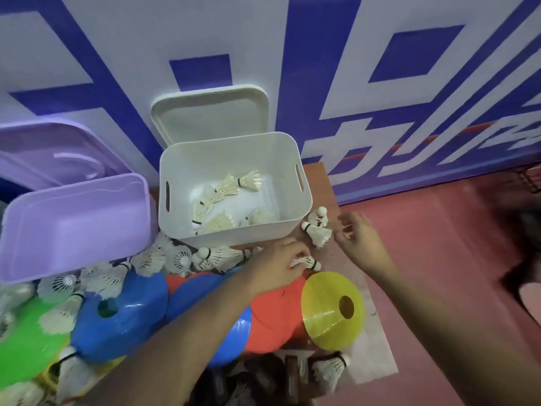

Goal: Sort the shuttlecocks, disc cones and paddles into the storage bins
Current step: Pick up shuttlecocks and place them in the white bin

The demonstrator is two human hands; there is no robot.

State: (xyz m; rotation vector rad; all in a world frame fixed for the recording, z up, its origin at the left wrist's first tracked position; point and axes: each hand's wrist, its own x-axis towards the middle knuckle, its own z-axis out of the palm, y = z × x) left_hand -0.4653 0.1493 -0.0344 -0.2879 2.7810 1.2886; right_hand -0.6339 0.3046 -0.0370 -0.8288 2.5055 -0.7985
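Head view: big blue characters are showing on the wall point(292, 54), but they are cut off and I cannot read them. The left hand point(275, 266) is pinching a shuttlecock point(307, 262) just in front of the white bin point(234, 230). The right hand point(361, 240) is hovering with loosely curled fingers, holding nothing, just beside two shuttlecocks point(317, 231) at the bin's front right corner.

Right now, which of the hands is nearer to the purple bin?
Left. The left hand grips a shuttlecock in front of the white bin, right of the purple bin; the right hand is farther right, beyond the white bin's corner.
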